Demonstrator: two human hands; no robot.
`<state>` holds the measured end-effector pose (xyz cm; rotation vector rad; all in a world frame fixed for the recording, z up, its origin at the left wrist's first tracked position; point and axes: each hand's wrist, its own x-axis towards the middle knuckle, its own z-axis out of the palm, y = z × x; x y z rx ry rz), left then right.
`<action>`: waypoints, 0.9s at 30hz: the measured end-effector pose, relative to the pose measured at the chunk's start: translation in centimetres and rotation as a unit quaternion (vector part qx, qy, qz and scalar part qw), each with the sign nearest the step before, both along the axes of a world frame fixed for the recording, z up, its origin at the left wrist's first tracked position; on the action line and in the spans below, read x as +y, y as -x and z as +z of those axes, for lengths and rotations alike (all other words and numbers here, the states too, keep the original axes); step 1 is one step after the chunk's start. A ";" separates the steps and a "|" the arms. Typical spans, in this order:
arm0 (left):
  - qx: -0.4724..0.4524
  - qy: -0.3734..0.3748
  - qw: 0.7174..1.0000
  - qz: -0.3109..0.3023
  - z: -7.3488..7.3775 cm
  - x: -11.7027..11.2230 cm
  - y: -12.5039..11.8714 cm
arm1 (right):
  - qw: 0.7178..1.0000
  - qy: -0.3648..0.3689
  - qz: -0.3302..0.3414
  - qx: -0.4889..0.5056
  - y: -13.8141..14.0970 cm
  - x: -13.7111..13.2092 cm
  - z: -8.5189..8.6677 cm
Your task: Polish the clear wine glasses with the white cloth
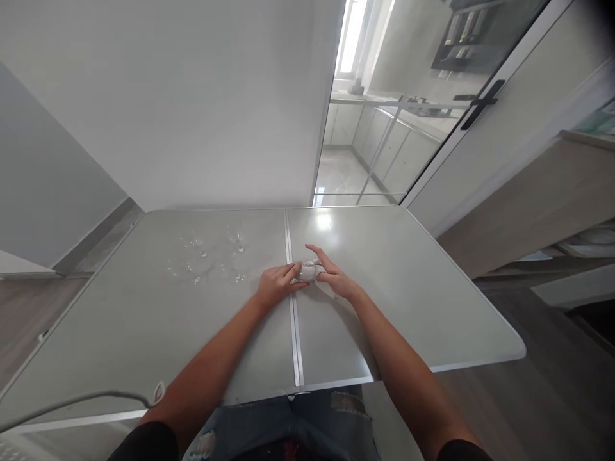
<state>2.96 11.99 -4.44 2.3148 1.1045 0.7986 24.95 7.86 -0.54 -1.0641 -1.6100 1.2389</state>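
Note:
Near the table's centre seam, a small white bundle, apparently soft wrapping material, lies between my two hands. My left hand holds its left side, thumb and fingers pressed around it. From the other side my right hand grips the bundle, with one finger stretched out away from it. A loose pale flap hangs below the right palm. What is inside the wrapping, if anything, cannot be made out. Several clear, glass-like items stand on the left half of the table, their outlines hard to see.
The pale folding table has a metal seam down its middle. A grey cable with a looped end crosses the front left corner. Behind are a white wall and a glass door with a black handle. Wooden shelving stands right.

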 end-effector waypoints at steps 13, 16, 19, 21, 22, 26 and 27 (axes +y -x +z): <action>-0.007 -0.017 1.000 0.020 -0.7 0.0 -0.3 | 0.999 -0.002 -0.036 0.021 -0.8 -0.8 0.9; 0.019 -0.117 0.993 0.027 -0.6 0.0 -0.4 | 0.984 0.104 -0.079 0.125 -0.6 -0.8 1.0; 0.036 -0.211 0.976 0.033 -0.7 0.2 -0.4 | 0.975 0.117 -0.100 0.160 -0.6 -0.6 0.5; 0.048 -0.244 0.968 0.037 -0.9 0.3 -0.5 | 0.987 0.060 -0.089 0.123 -0.6 -0.4 0.0; 0.055 -0.250 0.966 0.038 -1.0 0.3 -0.5 | 0.993 0.015 -0.074 0.089 -0.8 -0.3 -0.3; 0.068 -0.246 0.966 0.034 -1.5 0.1 -0.9 | 0.976 -0.188 -0.042 -0.102 -1.6 0.1 -1.3; 0.063 -0.244 0.967 0.040 -1.6 0.0 -1.0 | 0.965 -0.219 -0.059 -0.132 -1.7 0.2 -1.6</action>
